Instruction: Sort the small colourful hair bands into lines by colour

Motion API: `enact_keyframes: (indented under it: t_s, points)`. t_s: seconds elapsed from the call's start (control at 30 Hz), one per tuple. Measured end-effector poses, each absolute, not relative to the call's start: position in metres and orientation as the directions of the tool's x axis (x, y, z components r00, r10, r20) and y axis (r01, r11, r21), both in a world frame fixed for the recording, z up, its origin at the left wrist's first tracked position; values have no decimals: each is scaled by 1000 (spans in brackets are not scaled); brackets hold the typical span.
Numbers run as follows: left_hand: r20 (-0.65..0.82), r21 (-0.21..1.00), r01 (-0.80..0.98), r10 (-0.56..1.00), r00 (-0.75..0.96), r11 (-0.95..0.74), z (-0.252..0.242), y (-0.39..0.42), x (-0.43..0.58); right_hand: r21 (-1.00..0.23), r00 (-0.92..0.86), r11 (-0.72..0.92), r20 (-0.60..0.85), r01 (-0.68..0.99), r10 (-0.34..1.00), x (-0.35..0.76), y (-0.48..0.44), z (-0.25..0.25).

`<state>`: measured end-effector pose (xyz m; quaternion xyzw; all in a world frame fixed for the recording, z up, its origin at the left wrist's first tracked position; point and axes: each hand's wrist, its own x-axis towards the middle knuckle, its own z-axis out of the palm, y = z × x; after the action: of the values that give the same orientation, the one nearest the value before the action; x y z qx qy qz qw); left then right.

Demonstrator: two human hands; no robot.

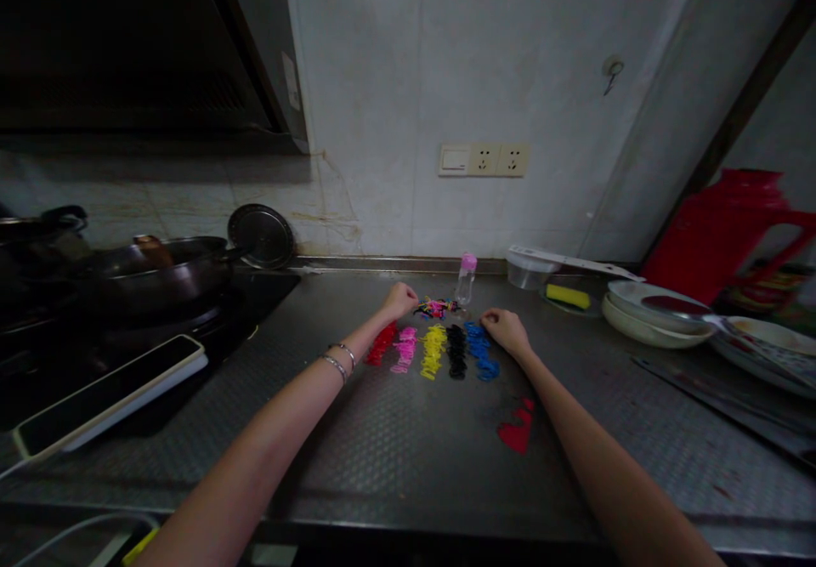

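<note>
Small loop-like bands, probably rubber bands, lie on the metal counter in colour rows: red [381, 346], pink [404, 349], yellow [433, 351], black [457, 351] and blue [483, 353]. Behind them is a mixed-colour pile of bands [437, 307]. My left hand [399, 300] is closed in a pinch at the left edge of that pile, above the red row. Beside the top of the blue row, my right hand [505, 330] has its fingers curled together. Whatever either pinch holds is too small to make out. A clear bottle with a pink cap [467, 280] stands behind the pile.
A red heart-patterned piece [516, 428] lies by my right forearm. To the right are a yellow sponge [568, 297], a clear tub [530, 271], stacked bowls [650, 320], a knife [720, 401] and a red thermos [714, 227]. A phone [115, 388] and a pan [166, 274] occupy the left.
</note>
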<state>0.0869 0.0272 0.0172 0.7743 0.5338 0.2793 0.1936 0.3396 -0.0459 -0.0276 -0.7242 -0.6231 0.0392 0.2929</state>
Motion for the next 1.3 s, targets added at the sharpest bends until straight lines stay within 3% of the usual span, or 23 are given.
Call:
enact_keyframes:
  t_s: [0.7,0.93,1.1,1.3]
  points:
    - [186,545,606,788,587,-580,-6,17,188,-532,210,17,364,847,907,343,-45,-29]
    - [229,700,535,858,460,-474,6,31,135,-520,198,20,361,854,911,344,-44,-29]
    - [273,799,483,932,240,-359,6,45,76,-539,209,15,352,842,912,345,-43,-31]
    - [226,903,374,974,9,-213,-3,36,28,-540,213,13,355,842,910,346,-42,-33]
